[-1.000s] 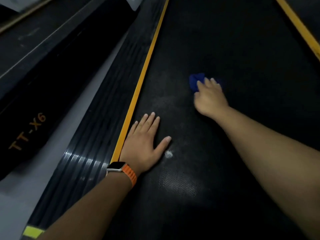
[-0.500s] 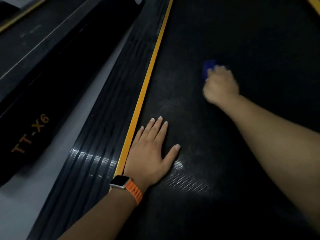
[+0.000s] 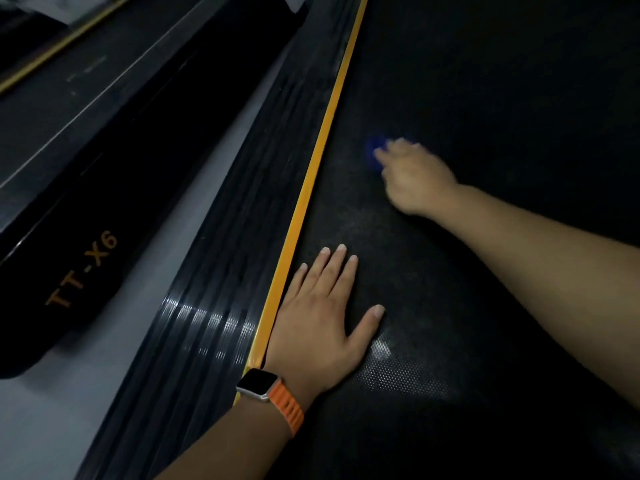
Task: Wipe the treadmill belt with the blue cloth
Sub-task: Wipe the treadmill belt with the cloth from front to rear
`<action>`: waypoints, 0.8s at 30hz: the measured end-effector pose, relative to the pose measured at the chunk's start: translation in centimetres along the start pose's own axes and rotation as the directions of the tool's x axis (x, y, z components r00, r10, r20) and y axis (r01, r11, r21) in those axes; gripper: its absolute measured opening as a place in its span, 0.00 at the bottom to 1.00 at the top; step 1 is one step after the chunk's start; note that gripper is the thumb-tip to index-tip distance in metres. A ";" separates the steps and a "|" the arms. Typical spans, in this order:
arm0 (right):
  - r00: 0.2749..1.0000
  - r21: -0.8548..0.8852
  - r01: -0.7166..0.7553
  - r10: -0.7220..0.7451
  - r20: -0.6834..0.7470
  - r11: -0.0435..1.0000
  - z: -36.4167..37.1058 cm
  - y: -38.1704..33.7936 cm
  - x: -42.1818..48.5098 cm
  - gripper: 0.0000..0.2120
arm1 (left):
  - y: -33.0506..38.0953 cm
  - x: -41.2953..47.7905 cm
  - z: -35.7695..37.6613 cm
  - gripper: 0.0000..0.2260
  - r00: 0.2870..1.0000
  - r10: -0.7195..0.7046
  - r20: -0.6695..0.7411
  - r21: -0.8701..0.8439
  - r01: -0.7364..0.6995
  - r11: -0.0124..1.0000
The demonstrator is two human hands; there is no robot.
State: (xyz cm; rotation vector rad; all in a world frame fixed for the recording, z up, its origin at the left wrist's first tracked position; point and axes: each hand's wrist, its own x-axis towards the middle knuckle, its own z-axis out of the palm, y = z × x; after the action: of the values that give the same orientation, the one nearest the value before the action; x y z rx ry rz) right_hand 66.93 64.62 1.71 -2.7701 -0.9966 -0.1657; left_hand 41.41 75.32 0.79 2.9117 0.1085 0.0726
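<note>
The black treadmill belt (image 3: 485, 81) fills the middle and right of the head view. My right hand (image 3: 414, 176) is stretched out on the belt, blurred by motion, its fingers bent over a small blue cloth (image 3: 374, 150). Only the cloth's left edge shows past my fingertips. My left hand (image 3: 322, 317) lies flat on the belt with its fingers spread, right beside the yellow stripe (image 3: 311, 168). That wrist wears a watch with an orange band.
A ribbed black side rail (image 3: 221, 271) runs left of the yellow stripe. Beyond a strip of grey floor (image 3: 114, 341) stands another black machine marked TT-X6 (image 3: 83, 268).
My right hand has slid the blue cloth left across the belt, toward the yellow stripe, after a sweep to the right. My left hand has stayed planted.
</note>
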 end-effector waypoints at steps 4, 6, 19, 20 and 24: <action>0.937 0.104 0.324 -0.334 0.099 0.940 -0.2 -0.3 -1.6 0.23 | 0.1 -0.1 -0.2 0.34 1.000 -0.004 0.009 -0.003 0.004 1.000; 0.957 0.027 0.243 -0.244 0.155 0.970 -0.2 2.1 2.3 0.22 | 0.0 0.0 -0.2 0.34 1.000 -0.004 0.007 -0.008 0.004 1.000; 0.922 0.075 0.355 -0.362 0.135 0.932 0.9 0.3 4.6 0.22 | 0.0 0.0 -0.1 0.34 1.000 -0.002 0.016 -0.017 0.002 1.000; 0.954 0.064 0.252 -0.259 0.149 0.966 1.0 0.7 6.5 0.22 | 0.0 -0.1 0.0 0.34 1.000 0.000 0.023 -0.019 0.000 1.000; 0.993 0.069 0.067 -0.073 0.089 0.995 2.0 -1.3 8.5 0.22 | 0.0 0.0 -0.1 0.34 1.000 -0.007 0.013 -0.026 0.007 1.000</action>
State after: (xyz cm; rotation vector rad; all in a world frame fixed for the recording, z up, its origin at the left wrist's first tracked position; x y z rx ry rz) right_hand 72.67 71.29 1.35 -2.7062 -1.1015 -0.0157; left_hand 41.44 75.33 0.93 2.8852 0.1150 0.0542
